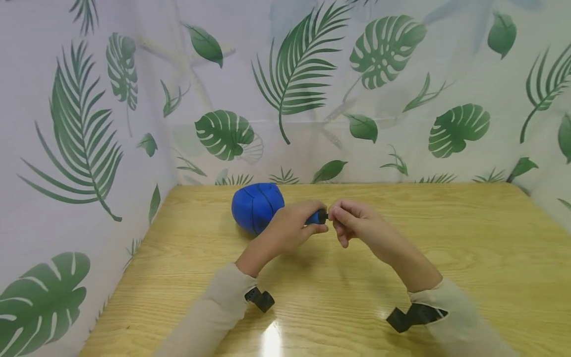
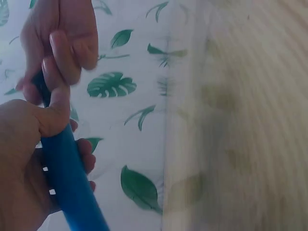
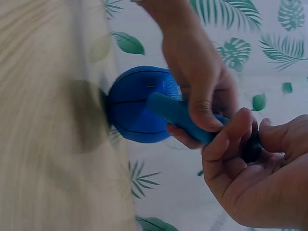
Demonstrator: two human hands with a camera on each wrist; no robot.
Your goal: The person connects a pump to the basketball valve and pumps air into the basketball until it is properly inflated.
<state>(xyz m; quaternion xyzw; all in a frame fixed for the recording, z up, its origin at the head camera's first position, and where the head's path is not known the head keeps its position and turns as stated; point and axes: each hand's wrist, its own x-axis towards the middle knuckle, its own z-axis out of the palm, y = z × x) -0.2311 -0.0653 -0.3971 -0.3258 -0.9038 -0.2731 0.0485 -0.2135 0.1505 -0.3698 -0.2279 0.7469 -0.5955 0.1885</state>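
Note:
A slim blue hand pump (image 1: 315, 217) with a black end is held between both hands, above the wooden table. My left hand (image 1: 290, 224) grips its blue barrel (image 2: 74, 180), with the thumb lying along it in the left wrist view. At the black end (image 3: 252, 148), my right hand (image 1: 362, 225) pinches with thumb and curled fingers, which hide much of that part. Just left of the left hand, a blue ball (image 1: 255, 207) with black seam lines rests on the table. Its outline looks flattened on one side in the head view.
The wooden table (image 1: 482, 248) extends to both sides and ends at a cloth backdrop (image 1: 308, 158) printed with green leaves. Black wrist cameras sit on the left cuff (image 1: 260, 299) and the right cuff (image 1: 415, 317).

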